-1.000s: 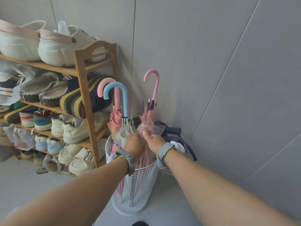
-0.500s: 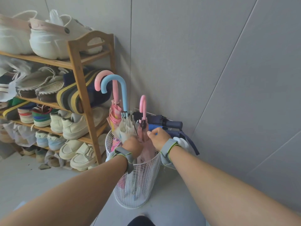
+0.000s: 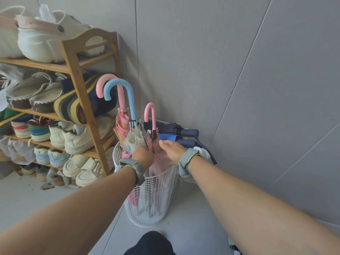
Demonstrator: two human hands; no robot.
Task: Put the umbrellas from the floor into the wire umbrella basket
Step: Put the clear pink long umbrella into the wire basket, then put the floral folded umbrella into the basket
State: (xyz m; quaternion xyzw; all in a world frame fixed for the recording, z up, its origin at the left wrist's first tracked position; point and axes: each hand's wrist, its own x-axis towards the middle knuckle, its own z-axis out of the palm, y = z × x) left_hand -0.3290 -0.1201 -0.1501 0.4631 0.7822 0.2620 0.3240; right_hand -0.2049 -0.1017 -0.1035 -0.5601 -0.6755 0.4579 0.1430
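In the wire basket (image 3: 150, 196): 3 hook-handled umbrellas upright; left hand (image 3: 143, 155) grips the pink umbrella (image 3: 152, 133), right hand (image 3: 173, 150) spread wide beside it.

Basket (image 3: 150, 199) on floor at center; umbrellas (image 3: 136, 137) inside; shoe rack (image 3: 81, 100) at nine o'clock, wall (image 3: 220, 70) behind.

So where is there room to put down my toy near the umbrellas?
The grey floor in front of the white wire basket, toward the wall, is bare. So is the floor patch before the wooden shoe rack. The basket top is crowded with umbrellas and both hands.
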